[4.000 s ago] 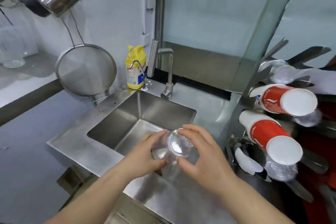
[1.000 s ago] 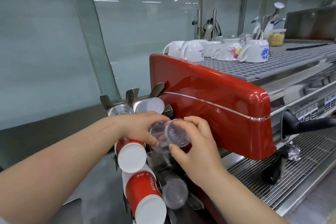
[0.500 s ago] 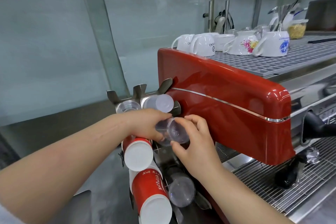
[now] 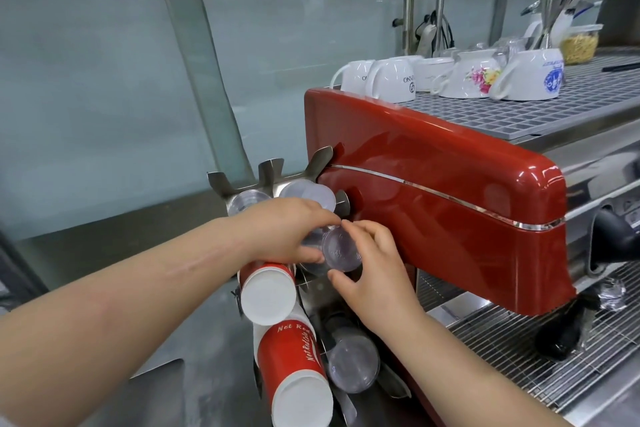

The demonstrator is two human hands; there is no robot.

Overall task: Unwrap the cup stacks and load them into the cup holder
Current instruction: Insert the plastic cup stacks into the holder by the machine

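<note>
A glass partition (image 4: 194, 55) is standing at the far left. The left hand (image 4: 284, 232) is reaching across the metal cup holder (image 4: 270, 180), its fingers curling round a stack of clear plastic cups (image 4: 337, 250) lying in a middle slot. Below, two stacks of red paper cups (image 4: 273, 291) are pointing base-out. The right hand (image 4: 374, 270) is pinching the clear stack's base between thumb and fingertips. The red espresso machine (image 4: 450, 204) is carrying white mugs (image 4: 391, 80).
</note>
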